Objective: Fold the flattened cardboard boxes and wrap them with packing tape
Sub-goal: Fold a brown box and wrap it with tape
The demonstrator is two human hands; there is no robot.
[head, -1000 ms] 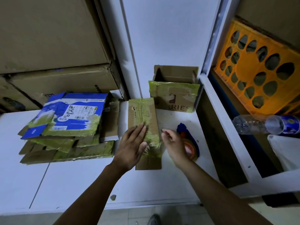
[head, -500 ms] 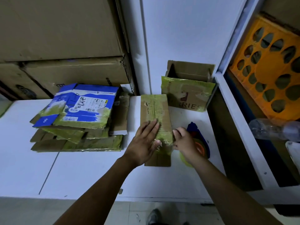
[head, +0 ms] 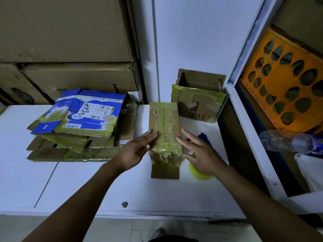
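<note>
At far left, two big cartons (head: pixel 66 41) are cut off by the frame's top and side. In front of them a stack (head: pixel 70 147) of flattened, tape-wrapped boxes lies on the white table (head: pixel 26 180). The lower pieces are mostly covered by a blue one on top, so their number is hard to tell. The table in front of the stack is bare right out to its near edge, which runs across the bottom of the view.

The left hand (head: pixel 134 152) is flat with straight fingers. Its fingertips rest on the left edge of the box (head: pixel 165 126) and it grips nothing. The box lies folded flat at mid-table, long side pointing away, green tape around its middle and bare cardboard at the near end.

The right hand (head: pixel 202 154) is spread wide just right of the box and holds nothing. Its forefinger seems to touch the box's right edge, though blur makes that unsure. Under its palm a yellow tape (head: pixel 198 173) roll shows only in part, with a blue piece beyond the fingers that is too hidden to name.

An open box (head: pixel 197 103) stands against the wall behind. A white shelf post (head: pixel 244 123) bounds the table on the right. Past it are an orange crate (head: pixel 286 88) and a lying bottle (head: pixel 286 142), both cut off at the frame edge.
</note>
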